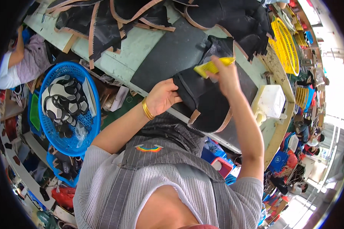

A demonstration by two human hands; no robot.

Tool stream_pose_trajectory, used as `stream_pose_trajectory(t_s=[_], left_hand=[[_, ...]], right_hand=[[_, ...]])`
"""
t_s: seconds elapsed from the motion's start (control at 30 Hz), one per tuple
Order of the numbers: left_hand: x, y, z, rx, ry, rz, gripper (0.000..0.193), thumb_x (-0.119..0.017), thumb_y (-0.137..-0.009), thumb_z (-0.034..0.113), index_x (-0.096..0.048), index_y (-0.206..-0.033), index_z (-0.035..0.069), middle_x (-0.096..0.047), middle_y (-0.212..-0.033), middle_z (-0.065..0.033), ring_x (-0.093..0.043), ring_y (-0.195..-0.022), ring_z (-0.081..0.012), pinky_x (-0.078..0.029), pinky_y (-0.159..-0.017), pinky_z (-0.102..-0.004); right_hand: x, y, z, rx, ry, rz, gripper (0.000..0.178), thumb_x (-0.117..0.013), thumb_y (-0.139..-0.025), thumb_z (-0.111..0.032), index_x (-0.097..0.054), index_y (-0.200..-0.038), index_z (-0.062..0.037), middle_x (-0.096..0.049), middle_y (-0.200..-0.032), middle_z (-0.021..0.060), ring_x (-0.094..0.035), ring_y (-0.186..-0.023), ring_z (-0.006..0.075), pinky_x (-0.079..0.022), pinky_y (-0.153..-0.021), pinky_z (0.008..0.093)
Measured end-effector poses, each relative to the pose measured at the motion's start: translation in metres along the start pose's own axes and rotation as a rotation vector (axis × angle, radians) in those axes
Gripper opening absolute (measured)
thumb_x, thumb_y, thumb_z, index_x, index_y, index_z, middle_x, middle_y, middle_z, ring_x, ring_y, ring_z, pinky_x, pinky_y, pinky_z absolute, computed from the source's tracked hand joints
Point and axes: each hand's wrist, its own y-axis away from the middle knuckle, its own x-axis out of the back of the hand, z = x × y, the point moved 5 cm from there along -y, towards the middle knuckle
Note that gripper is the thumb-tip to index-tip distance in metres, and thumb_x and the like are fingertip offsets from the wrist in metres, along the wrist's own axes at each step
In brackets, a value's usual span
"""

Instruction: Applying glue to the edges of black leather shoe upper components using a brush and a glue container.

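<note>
My right hand is closed round a flat yellow tool with a ribbed surface; its exact kind is hard to make out. It is over a black shoe-upper piece with brown-tan zigzag-cut edges. At that piece's left edge, my left hand pinches the black material between thumb and fingers. Beneath the piece, a dark flat board rests on the pale green worktable.
More black pieces with tan edging are heaped along the table's far side. To the right stands a white plastic container, with a yellow basket beyond. A blue basket holding black-and-white parts stands at left. Other people are farther off.
</note>
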Motion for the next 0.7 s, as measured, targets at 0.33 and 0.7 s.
stream_pose_trajectory(t_s=[0.33, 0.7], left_hand=[[0.002, 0.009, -0.01, -0.089, 0.081, 0.016, 0.031, -0.031, -0.083, -0.006, -0.045, -0.11, -0.004, -0.055, -0.11, -0.0143, -0.058, -0.099, -0.0235, -0.049, -0.087, -0.0366], [-0.003, 0.0, -0.002, -0.147, -0.048, -0.118, 0.041, -0.032, -0.076, -0.01, -0.047, -0.114, -0.005, -0.056, -0.113, -0.0142, -0.056, -0.104, -0.0225, -0.043, -0.094, -0.0351]], right_hand=[[-0.041, 0.036, 0.004, -0.103, 0.022, -0.252, 0.032, -0.062, -0.083, -0.019, -0.058, -0.097, 0.0094, -0.062, -0.088, 0.0124, -0.063, -0.074, 0.0204, -0.056, -0.064, 0.028], [-0.044, 0.032, -0.004, 0.107, 0.433, -0.433, 0.025, -0.062, -0.082, -0.021, -0.061, -0.086, 0.0041, -0.062, -0.077, 0.0079, -0.06, -0.063, 0.0146, -0.051, -0.055, 0.0233]])
